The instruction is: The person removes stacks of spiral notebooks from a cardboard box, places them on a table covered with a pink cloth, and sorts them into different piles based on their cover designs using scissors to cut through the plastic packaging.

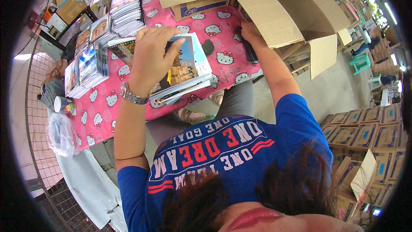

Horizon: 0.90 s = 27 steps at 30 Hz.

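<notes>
My left hand point(156, 56) is closed over the top edge of a small stack of notebooks point(182, 71) with photo covers of buildings, its thumb pressed on the front cover. The stack tilts above the pink patterned tablecloth point(150, 111), and white page edges fan out at its lower right. My right hand point(250, 33) is at the table's right side, beside a bundle of black pieces point(248, 50) whose kind I cannot make out. Its fingers are mostly hidden near the flap of an open cardboard box point(268, 15).
Piles of notebooks point(126, 13) and more notebooks point(93, 62) stand on the table's left. A paper cup point(63, 104) and a clear plastic bag point(62, 133) are at the left edge. A flat carton point(201, 7) lies at the back. Stacked cartons point(365, 131) rise behind me at right.
</notes>
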Tool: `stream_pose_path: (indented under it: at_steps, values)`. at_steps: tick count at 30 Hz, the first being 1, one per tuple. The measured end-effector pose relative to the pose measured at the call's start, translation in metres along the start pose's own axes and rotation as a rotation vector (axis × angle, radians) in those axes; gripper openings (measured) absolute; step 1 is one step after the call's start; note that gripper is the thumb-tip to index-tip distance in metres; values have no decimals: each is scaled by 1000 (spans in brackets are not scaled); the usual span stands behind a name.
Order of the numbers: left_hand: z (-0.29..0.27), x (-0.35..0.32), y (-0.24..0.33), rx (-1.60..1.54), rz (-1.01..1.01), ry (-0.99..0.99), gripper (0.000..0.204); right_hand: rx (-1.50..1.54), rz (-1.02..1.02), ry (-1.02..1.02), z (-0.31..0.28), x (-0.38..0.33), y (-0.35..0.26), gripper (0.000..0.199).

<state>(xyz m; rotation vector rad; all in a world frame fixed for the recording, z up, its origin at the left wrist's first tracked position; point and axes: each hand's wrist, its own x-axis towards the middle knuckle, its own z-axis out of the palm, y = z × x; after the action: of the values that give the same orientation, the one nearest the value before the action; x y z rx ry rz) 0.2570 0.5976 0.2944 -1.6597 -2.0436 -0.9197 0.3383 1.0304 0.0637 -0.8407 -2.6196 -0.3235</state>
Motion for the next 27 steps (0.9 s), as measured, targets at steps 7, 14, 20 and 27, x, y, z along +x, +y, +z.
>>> stream_pose_path:
  at_steps: [7,14,20,27]
  values:
    - [1,-4,0,4,-11,9,19,-15,-118,-253,1,6,-3,26]
    - [-1,3,1,-26,1,-22,21,96,-92,102,5,15,17,32]
    - [0,1,0,-3,-17,-21,20,99,17,-134,-17,4,-12,42]
    - [-2,-1,1,-5,-25,-21,20,74,-81,-70,-54,6,-25,38]
